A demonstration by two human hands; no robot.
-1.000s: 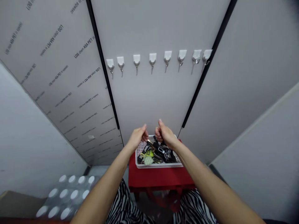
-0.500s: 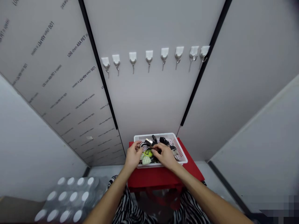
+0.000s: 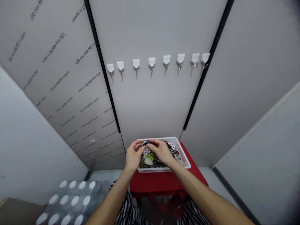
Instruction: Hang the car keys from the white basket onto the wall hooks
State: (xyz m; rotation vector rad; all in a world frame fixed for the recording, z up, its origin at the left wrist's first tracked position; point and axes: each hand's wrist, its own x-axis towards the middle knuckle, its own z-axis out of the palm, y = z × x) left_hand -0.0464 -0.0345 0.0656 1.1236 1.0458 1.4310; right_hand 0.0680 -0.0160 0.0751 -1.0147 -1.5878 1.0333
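Observation:
My left hand (image 3: 134, 156) and my right hand (image 3: 161, 152) meet above a white plastic basket (image 3: 154, 170). Between the fingertips of both is a small curved black band with white edging (image 3: 147, 142); its exact kind is too small to make out. My left fingers pinch its left end, and my right fingers and thumb close on the other side. Below them in the basket lie a pale green checked piece (image 3: 148, 161) and a yellow-green piece (image 3: 152, 155) with a dark cord. Several black small items (image 3: 174, 152) lie right of my right hand.
The basket stands on a red stool-like surface (image 3: 154, 184) against the wall. A row of white adhesive hooks (image 3: 152, 62) runs across the wall panel. Plastic-wrapped bottles with white caps (image 3: 75, 200) stand on the floor at left, beside a brown box (image 3: 18, 212).
My right hand has moved up and left from the basket's middle to the black band at my left fingers. Both hands now hold it. The view has shifted slightly.

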